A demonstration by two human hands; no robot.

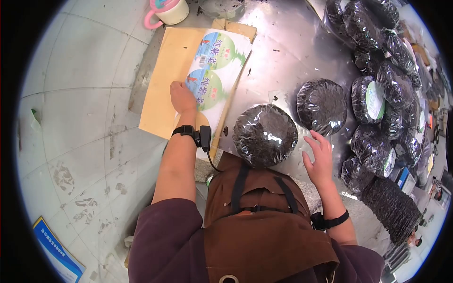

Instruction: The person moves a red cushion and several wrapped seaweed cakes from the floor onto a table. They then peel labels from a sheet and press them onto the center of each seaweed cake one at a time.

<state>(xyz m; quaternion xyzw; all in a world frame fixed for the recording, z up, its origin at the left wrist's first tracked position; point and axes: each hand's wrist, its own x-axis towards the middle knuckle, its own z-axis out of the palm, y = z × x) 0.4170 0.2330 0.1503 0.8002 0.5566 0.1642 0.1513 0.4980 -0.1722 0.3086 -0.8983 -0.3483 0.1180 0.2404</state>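
Note:
My left hand (183,97) is closed at the left edge of a printed label sheet (214,70), its fingertips partly hidden. The sheet has round green and blue labels and lies on a tan paper backing (163,80). In front of me sits a round, dark dried seaweed cake (265,136) in clear plastic. A second wrapped seaweed cake (322,106) lies just beyond my right hand (319,158). That hand hovers with fingers apart, holding nothing, between the two cakes and the table's near edge.
Many wrapped cakes (373,101) are piled on the right, some with round labels. A stack of dark unwrapped discs (394,207) lies at lower right. A cup with a pink handle (172,12) stands at the metal table's (283,52) far left. Tiled floor (75,113) extends leftward.

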